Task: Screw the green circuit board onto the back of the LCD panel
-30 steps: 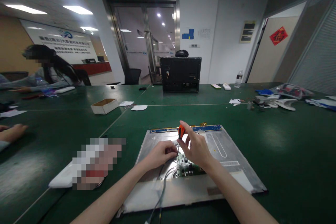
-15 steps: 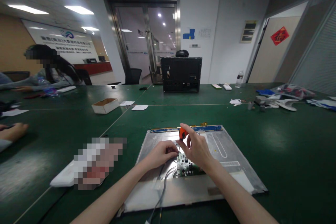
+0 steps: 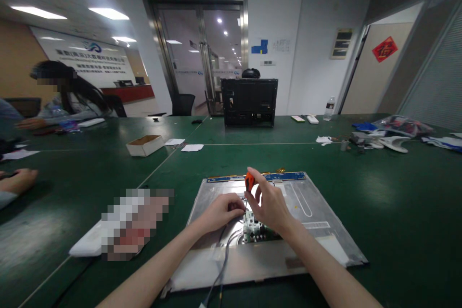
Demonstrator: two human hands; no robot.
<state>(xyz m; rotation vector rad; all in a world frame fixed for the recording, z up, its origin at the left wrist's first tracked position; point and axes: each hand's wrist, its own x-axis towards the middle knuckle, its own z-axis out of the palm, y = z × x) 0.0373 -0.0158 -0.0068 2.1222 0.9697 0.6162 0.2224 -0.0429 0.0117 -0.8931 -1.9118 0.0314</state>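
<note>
Gripping a screwdriver (image 3: 249, 182), right hand (image 3: 269, 207) sits well inside panel (image 3: 321, 202) edges.

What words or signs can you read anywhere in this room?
"福": gold character on the red diamond sign on the door at the right.
Wall banner: lettering too blurred to read.
Label strip on the metal panel: too small to read.
</note>
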